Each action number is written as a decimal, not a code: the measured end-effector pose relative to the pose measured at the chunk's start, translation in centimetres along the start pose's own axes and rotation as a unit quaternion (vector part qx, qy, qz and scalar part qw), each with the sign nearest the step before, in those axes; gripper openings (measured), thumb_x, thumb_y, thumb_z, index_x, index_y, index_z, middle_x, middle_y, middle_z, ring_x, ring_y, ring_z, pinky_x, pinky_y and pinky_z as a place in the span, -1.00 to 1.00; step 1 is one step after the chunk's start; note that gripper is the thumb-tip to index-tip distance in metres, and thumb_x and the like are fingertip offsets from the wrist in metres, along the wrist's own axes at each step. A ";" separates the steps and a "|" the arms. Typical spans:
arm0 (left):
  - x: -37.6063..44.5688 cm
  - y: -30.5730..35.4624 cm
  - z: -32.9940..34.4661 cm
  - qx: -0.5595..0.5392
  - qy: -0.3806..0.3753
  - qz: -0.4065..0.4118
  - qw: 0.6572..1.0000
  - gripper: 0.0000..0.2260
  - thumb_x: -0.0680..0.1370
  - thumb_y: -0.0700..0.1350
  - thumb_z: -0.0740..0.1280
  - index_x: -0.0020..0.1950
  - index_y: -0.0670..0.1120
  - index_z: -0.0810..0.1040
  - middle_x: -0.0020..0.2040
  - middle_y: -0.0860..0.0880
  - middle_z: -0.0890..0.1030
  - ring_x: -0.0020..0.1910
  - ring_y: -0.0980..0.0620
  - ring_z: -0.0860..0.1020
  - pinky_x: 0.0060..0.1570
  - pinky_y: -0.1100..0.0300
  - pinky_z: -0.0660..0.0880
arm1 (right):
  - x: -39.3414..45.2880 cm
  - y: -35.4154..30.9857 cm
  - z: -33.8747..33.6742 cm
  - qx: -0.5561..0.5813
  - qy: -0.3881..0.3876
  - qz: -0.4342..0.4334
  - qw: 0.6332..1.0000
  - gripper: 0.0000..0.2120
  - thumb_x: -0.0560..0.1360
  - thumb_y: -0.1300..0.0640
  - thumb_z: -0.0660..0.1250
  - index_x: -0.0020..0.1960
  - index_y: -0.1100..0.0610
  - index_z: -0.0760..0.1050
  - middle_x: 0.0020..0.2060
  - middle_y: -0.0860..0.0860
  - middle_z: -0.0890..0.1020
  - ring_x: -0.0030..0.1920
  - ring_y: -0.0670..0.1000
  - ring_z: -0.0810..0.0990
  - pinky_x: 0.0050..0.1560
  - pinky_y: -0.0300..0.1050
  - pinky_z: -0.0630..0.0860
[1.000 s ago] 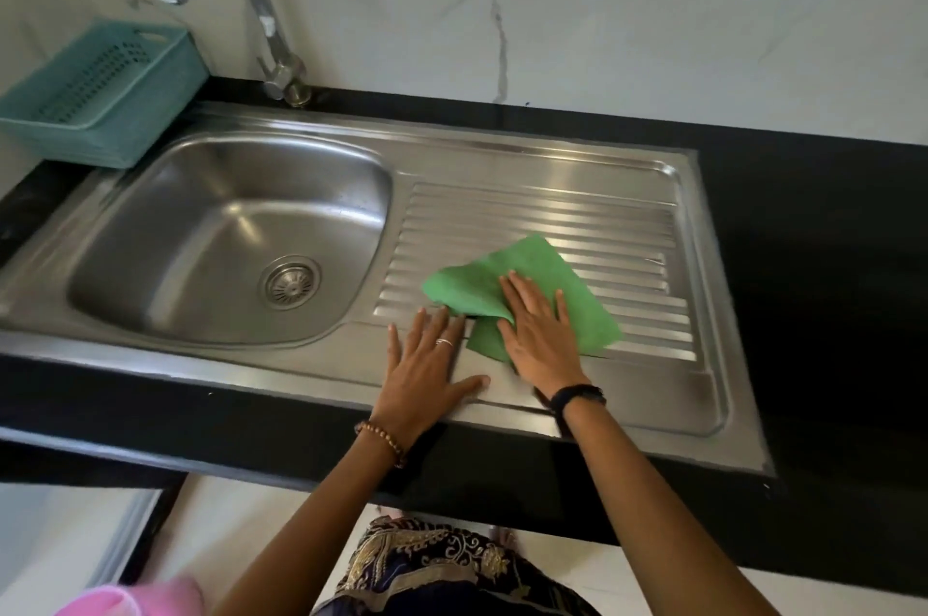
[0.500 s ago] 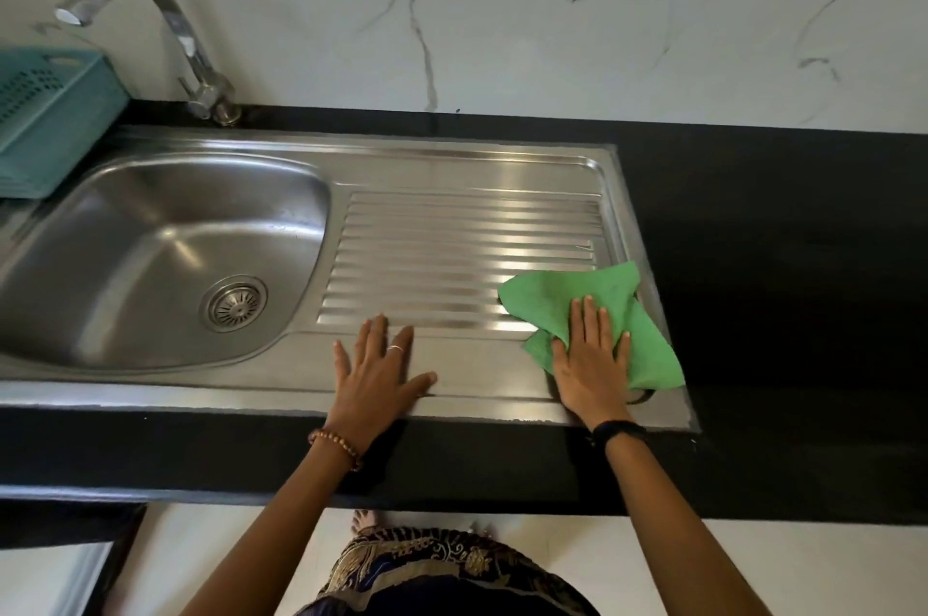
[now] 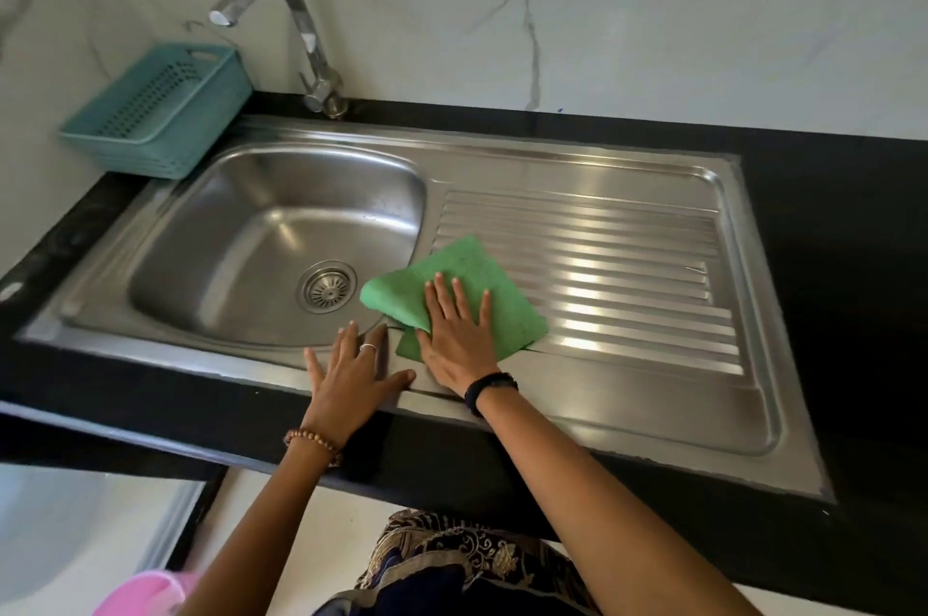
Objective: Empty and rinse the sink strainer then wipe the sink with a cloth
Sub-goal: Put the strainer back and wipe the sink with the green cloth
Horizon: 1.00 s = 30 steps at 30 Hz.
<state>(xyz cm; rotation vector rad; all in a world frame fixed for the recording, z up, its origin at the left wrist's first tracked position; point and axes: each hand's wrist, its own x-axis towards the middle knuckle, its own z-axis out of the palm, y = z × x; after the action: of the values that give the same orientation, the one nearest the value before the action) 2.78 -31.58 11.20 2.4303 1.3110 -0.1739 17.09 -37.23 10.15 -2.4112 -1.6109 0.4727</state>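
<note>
Green cloth (image 3: pixel 472 284), matte and a little fuzzy, lies partly folded at the left end of the ribbed drainboard (image 3: pixel 602 264), its left corner hanging over the lip of the basin (image 3: pixel 261 233). My right hand (image 3: pixel 459 339) lies flat on top of it, palm down, fingers straight and slightly spread; it presses the cloth rather than gripping it. A black band (image 3: pixel 489 389) circles that wrist. My left hand (image 3: pixel 351 379) is flat on the bare steel front rim of the sink (image 3: pixel 653 424), fingers splayed, thumb pointing toward the right hand, nothing under it or in it; a thin ring sits on one finger and a beaded bracelet (image 3: pixel 314 442) on the wrist. The two hands are just beside each other, not touching as far as I can tell. Strainer (image 3: pixel 326 288) sits seated in the drain at the basin floor, round, steel, with slotted holes; it looks clean. The steel is brushed, with bright glare streaks on the ribs. Curved tap (image 3: pixel 296 32) stands at the back, spout over the basin's left side. Teal slotted basket (image 3: pixel 160 108) sits at the back left corner, beside the tap. Black counter (image 3: pixel 828 213) surrounds the sink; white veined wall (image 3: pixel 602 12) behind. Writing: none that I can read on cloth, sink or basket.
</note>
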 end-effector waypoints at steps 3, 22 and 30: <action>-0.4 -0.7 0.2 -0.030 0.005 0.005 1.000 -0.32 0.48 0.27 0.17 0.50 0.02 0.05 0.54 -0.10 0.07 0.53 -0.02 0.00 0.43 -0.19 -0.21 | 0.3 -0.4 0.3 -0.022 -0.018 -0.061 0.998 -0.43 0.60 -0.03 0.00 0.53 0.08 -0.12 0.54 -0.01 -0.12 0.54 0.05 -0.17 0.39 0.23 -0.40; -4.6 16.0 5.8 -0.066 -0.080 0.316 0.943 -0.52 0.59 0.06 0.12 0.49 0.01 0.13 0.55 0.00 0.04 0.52 0.10 -0.01 0.44 0.18 -0.23 | -15.3 18.2 -4.8 0.012 0.034 0.177 0.984 -0.48 0.63 -0.01 -0.07 0.46 -0.11 -0.31 0.48 -0.16 -0.25 0.53 -0.06 -0.20 0.45 0.09 -0.35; -4.5 14.5 5.7 -0.071 -0.067 0.324 0.941 -0.62 0.61 0.01 0.09 0.44 0.07 0.23 0.54 0.03 0.07 0.52 0.10 0.00 0.44 0.13 -0.25 | -18.0 17.8 -5.3 0.045 0.000 0.242 0.969 -0.49 0.62 -0.01 -0.14 0.50 -0.08 -0.26 0.52 -0.10 -0.23 0.52 -0.04 -0.24 0.45 0.20 -0.32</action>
<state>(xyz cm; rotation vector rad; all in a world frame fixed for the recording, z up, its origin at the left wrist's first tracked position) 12.62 -44.49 11.08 2.5257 0.4026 -0.0596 28.01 -60.63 11.67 -2.7219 -0.9579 0.6048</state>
